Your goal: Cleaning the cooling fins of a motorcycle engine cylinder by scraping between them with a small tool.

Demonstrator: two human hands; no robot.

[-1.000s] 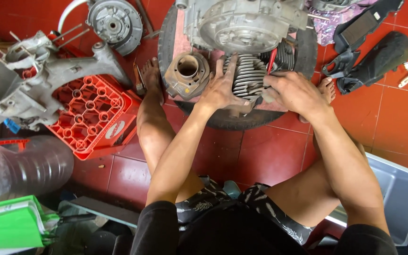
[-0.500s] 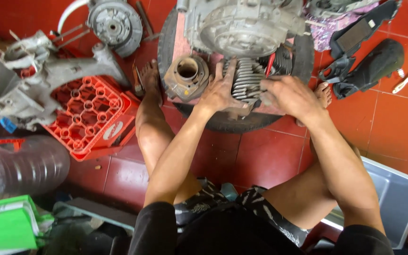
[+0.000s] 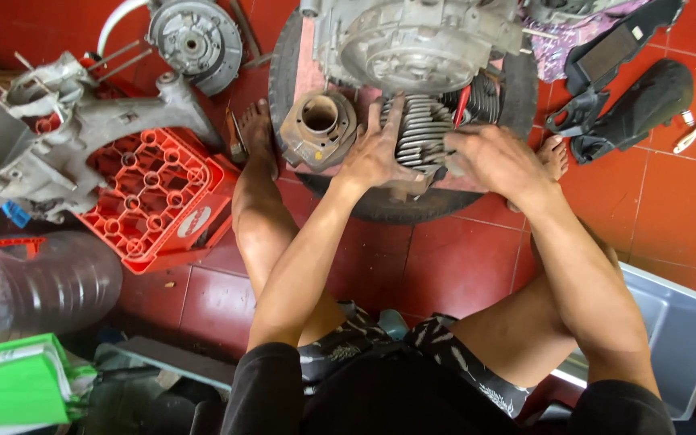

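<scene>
Overhead view, seated at the floor. My left hand (image 3: pixel 376 153) lies flat and open, fingers spread, pressed on the finned cylinder (image 3: pixel 422 133) of the engine (image 3: pixel 412 40). My right hand (image 3: pixel 489 157) is curled at the cylinder's right side, just below a red-handled tool (image 3: pixel 461 105); whether it grips that tool or only the fins I cannot tell, since the fingers are hidden. The engine rests on a pinkish board (image 3: pixel 304 68) laid across a tyre (image 3: pixel 380 205), which lies on the red tiled floor (image 3: pixel 445 266) between my bare feet. A loose rusty-brown cylinder part (image 3: pixel 318 129) sits on the same board, just beside the left hand.

Risks, as I judge them: the board and engine are perched on a rounded tyre, so a hard sideways push on the finned cylinder could rock or slide the whole stack toward my feet. The fins are thin and closely spaced; a slipping palm could be scraped or pinched. The loose part stands near the board's edge and could be knocked off onto the left foot (image 3: pixel 258 133).
</scene>
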